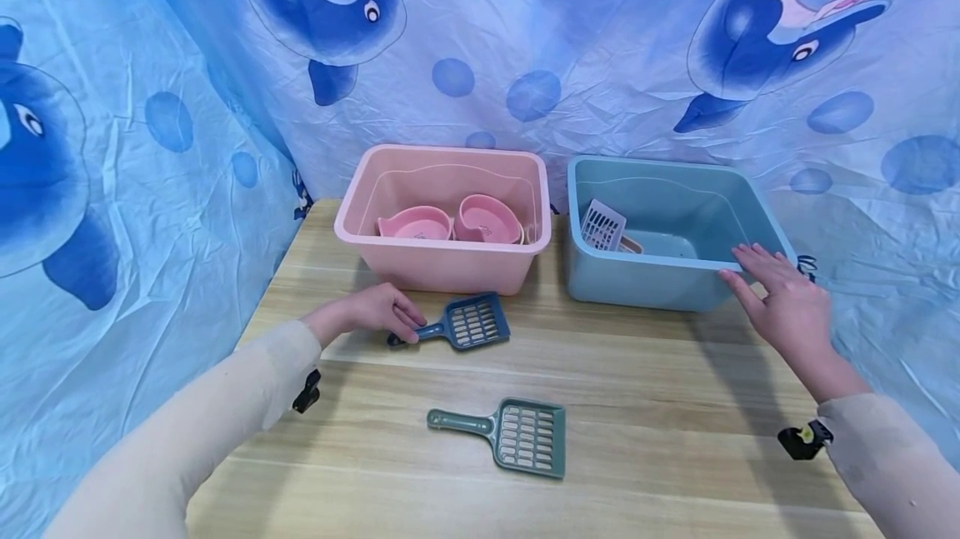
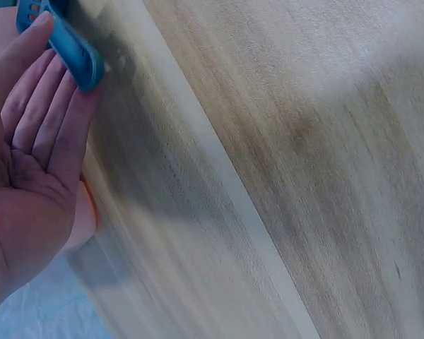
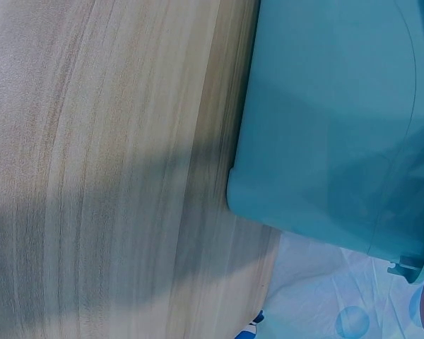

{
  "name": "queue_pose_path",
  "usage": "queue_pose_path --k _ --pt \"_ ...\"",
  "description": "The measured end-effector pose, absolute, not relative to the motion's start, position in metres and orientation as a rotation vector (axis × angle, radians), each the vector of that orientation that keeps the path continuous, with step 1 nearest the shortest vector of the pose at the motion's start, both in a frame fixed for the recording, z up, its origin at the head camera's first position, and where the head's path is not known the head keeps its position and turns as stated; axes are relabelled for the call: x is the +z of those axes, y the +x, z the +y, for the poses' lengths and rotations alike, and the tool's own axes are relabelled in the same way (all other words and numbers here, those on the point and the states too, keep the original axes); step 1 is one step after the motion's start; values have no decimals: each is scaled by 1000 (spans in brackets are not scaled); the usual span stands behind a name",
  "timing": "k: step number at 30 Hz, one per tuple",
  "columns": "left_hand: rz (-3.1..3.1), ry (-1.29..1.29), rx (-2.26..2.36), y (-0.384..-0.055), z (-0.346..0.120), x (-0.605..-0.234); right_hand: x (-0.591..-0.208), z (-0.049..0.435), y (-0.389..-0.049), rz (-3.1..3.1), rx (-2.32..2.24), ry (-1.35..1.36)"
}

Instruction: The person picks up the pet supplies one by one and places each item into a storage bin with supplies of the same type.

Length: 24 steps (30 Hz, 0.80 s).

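My left hand (image 1: 380, 311) pinches the handle of a dark blue litter scoop (image 1: 476, 322) on the wooden table, just before the pink bin. Its thumb and fingers lie on either side of the scoop handle (image 2: 76, 60) in the left wrist view. At the front right corner of the blue bin (image 1: 645, 282), my right hand (image 1: 793, 306) rests on the rim with its fingers spread. Nearer to me lies a green litter scoop (image 1: 528, 439), handle pointing left. Only a sliver of the right hand shows in the right wrist view, beside the bin wall (image 3: 325, 141).
Pink bowl-like pieces (image 1: 487, 221) sit inside the pink bin (image 1: 442, 266). The blue bin holds a pale slotted scoop (image 1: 602, 225) leaning in its left corner. A blue dolphin-print cloth (image 1: 585, 39) hangs behind and at both sides of the table (image 1: 645, 439).
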<state>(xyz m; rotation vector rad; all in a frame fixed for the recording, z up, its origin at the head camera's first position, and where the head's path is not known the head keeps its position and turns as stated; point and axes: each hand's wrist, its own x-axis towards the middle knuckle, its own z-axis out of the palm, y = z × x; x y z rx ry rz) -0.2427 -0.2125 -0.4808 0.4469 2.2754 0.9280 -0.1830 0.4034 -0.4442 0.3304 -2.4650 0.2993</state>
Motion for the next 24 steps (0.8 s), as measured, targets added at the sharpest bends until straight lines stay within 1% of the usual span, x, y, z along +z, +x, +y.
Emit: queue_pose_path --k 15,24 --pt "2095 282 983 -245 -214 -485 -444 404 -184 -2459 302 334" --pt "2061 238 998 -246 -210 -489 -444 405 -184 -2466 294 325"
